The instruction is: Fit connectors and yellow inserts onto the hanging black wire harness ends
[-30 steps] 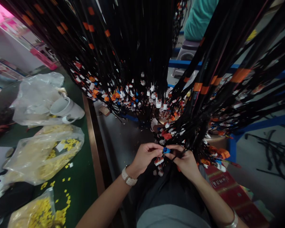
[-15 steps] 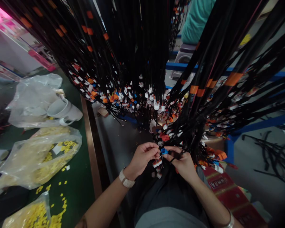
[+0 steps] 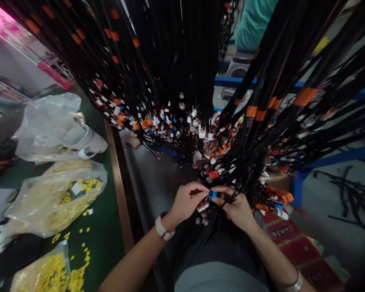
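The likeliest slip, by my judgement, is the blue connector (image 3: 212,194) twisting or popping out of the pinch, since the black wire harnesses (image 3: 246,162) hanging just above it crowd the fingers and could snag or tug its lead; a neighbouring white connector (image 3: 202,206) just below it could also be grabbed by mistake. The left hand (image 3: 187,201) is curled nearly closed, thumb and forefinger pinching the connector's left side. The right hand (image 3: 237,207) is closed too, fingertips on its right side and around thin black wires. The connector sits between both hands, over the person's lap, well right of the green table (image 3: 103,239).
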`<action>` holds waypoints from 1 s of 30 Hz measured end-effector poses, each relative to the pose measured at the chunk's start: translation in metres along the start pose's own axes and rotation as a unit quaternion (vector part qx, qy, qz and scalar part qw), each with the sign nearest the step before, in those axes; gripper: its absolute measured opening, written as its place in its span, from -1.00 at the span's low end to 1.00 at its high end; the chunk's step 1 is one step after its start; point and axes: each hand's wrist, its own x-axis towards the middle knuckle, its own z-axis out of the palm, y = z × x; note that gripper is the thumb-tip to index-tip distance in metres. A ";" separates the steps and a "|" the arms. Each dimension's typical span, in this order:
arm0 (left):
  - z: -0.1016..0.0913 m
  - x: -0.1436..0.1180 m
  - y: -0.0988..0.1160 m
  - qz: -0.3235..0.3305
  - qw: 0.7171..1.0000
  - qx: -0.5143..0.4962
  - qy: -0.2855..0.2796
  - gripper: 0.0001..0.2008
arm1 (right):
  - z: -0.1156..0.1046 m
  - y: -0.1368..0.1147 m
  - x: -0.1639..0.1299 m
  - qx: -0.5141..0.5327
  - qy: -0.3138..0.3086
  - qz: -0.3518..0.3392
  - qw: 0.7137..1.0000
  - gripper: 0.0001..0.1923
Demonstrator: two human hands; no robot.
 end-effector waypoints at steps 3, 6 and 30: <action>0.001 -0.001 0.002 0.044 0.998 0.041 0.004 -0.90 | 0.000 0.000 0.000 0.001 0.000 -0.018 1.000 -0.77; 0.002 -0.002 0.004 0.055 0.997 0.052 0.001 -0.90 | -0.001 0.001 0.000 -0.003 -0.007 -0.032 0.999 -0.79; 0.001 -0.002 -0.010 -0.188 0.924 -0.320 -0.091 -0.63 | 0.000 -0.001 -0.001 0.050 -0.048 -0.030 0.997 -0.82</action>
